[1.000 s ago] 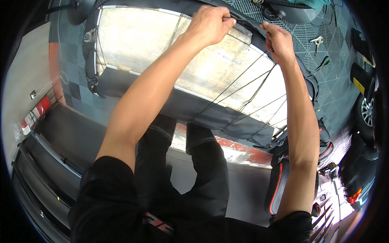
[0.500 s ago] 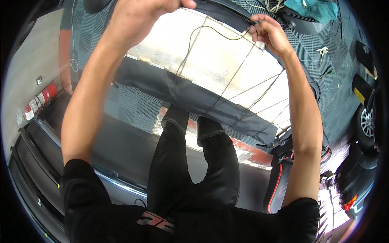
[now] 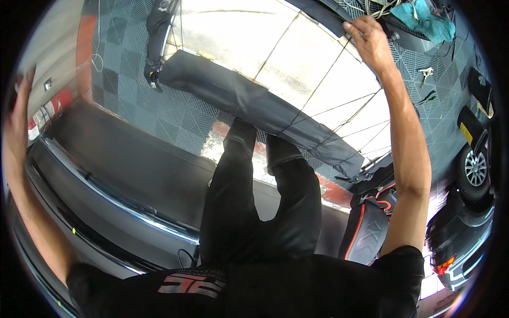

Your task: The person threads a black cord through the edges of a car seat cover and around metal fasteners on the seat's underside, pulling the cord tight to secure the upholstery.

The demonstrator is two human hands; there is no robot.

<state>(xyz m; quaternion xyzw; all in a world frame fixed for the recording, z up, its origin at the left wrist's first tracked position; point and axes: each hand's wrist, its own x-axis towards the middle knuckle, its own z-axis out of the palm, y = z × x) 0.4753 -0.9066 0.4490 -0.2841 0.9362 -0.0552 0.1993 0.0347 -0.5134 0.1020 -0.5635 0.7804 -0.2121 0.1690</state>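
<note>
My right hand (image 3: 371, 43) is closed in a pinch at the upper right edge of a large cream panel (image 3: 228, 42). A dark cord (image 3: 318, 87) runs up to its fingertips, beside the black fabric border (image 3: 238, 95) along the panel's edges. More thin cords cross the panel's right part in slanting lines. My left hand (image 3: 18, 114) is far out at the left rim of the view, away from the panel. Its fingers point upward, but the dark rim and blur hide what they hold, if anything.
A grey vehicle side with chrome trim (image 3: 127, 209) lies at the lower left, near a red fire extinguisher (image 3: 55, 102). Right of the panel are a teal cloth (image 3: 424, 21), a small pale tool (image 3: 425, 75), a black-and-red seat-like item (image 3: 366, 228) and a wheel (image 3: 473, 167).
My left hand has swung from above the panel out to the far left. The loose loop of cord over the panel is gone from view. My right hand stays at the panel's corner.
</note>
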